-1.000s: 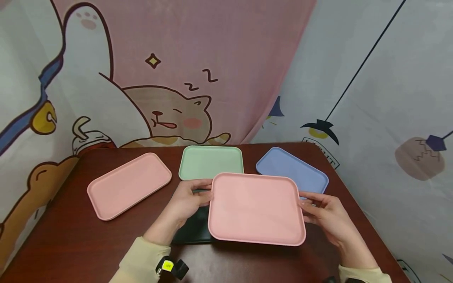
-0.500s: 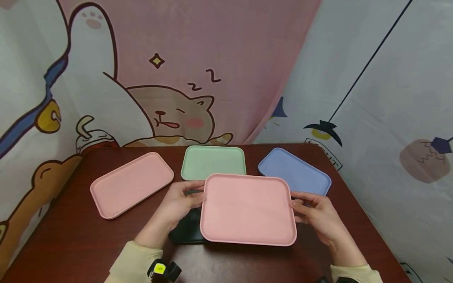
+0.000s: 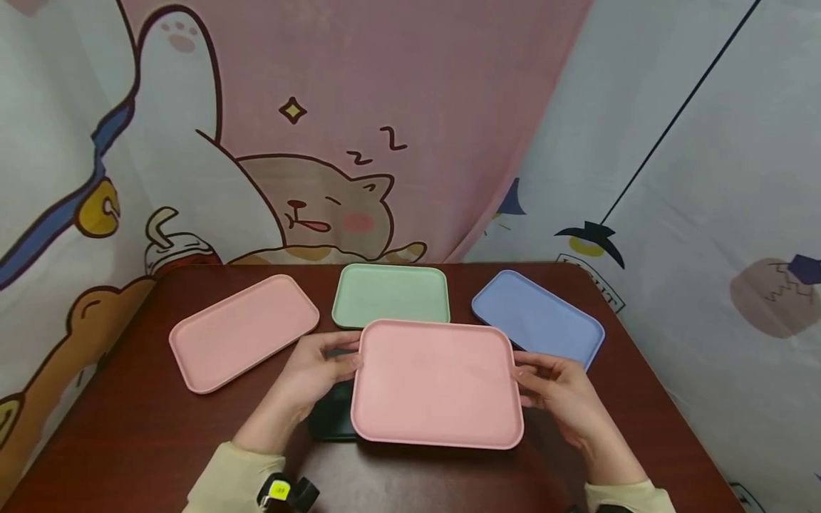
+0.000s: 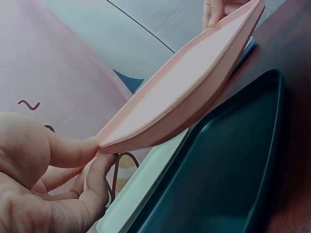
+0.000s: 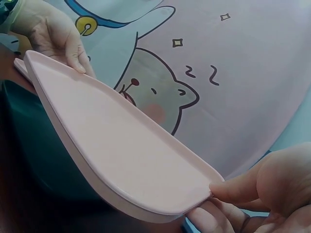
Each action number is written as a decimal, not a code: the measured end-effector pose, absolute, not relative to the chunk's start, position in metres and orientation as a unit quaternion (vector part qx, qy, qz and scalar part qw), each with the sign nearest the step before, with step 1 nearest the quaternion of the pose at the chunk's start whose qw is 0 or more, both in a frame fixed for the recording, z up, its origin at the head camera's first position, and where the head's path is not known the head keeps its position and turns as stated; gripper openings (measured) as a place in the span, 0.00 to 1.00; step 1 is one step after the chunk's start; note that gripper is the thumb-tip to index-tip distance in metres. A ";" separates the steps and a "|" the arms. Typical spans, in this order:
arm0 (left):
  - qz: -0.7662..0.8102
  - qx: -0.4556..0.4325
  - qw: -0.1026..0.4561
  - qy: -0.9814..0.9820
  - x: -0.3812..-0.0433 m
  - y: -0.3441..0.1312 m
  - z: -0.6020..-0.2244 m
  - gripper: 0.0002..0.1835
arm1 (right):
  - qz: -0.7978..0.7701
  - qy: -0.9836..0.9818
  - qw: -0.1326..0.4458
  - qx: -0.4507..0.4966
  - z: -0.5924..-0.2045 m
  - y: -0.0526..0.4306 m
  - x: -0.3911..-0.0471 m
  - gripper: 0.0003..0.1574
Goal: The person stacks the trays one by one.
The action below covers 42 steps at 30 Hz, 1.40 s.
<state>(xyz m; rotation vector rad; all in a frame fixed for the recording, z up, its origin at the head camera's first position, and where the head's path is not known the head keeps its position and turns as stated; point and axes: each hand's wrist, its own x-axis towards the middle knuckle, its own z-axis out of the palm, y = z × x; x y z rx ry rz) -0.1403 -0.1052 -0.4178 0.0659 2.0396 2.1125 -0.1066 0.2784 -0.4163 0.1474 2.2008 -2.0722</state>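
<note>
Both hands hold a pink rectangular tray [image 3: 438, 385] by its short sides, raised above the table. My left hand [image 3: 318, 370] pinches the left edge, thumb on the rim and fingers beneath, as the left wrist view shows. On the opposite edge, my right hand [image 3: 558, 392] pinches the tray the same way. Below the held tray lies a dark green tray [image 4: 218, 160], mostly covered in the head view. Behind it sits a light green tray [image 3: 391, 293], its front edge partly hidden.
A second pink tray [image 3: 244, 333] lies angled on the left of the brown table [image 3: 122, 434]. At the right is a blue tray [image 3: 537, 315], turned the other way. A printed cloth [image 3: 474, 107] hangs behind the table.
Both hands have carried the pink tray a little to the left, covering more of the dark green tray. The view has shifted slightly; the other trays stay put on the table.
</note>
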 end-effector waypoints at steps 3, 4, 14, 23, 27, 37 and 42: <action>0.715 0.022 0.099 0.691 -0.139 -0.107 -0.418 0.22 | -0.685 0.724 0.062 0.048 -0.416 0.277 -0.107 0.28; 0.715 0.021 0.099 0.692 -0.139 -0.108 -0.417 0.22 | -0.686 0.723 0.063 0.048 -0.416 0.276 -0.107 0.28; 0.714 0.013 0.102 0.693 -0.140 -0.116 -0.416 0.22 | -0.687 0.722 0.071 0.042 -0.415 0.270 -0.109 0.28; 0.714 0.010 0.100 0.693 -0.139 -0.120 -0.414 0.23 | -0.685 0.724 0.074 0.029 -0.414 0.267 -0.112 0.27; 0.712 0.014 0.098 0.695 -0.139 -0.125 -0.414 0.23 | -0.684 0.724 0.081 0.021 -0.414 0.265 -0.114 0.27; 0.710 0.009 0.096 0.698 -0.136 -0.134 -0.417 0.23 | -0.682 0.726 0.095 0.010 -0.413 0.259 -0.120 0.27; 0.709 0.006 0.092 0.699 -0.135 -0.137 -0.418 0.23 | -0.682 0.725 0.098 0.013 -0.414 0.256 -0.122 0.27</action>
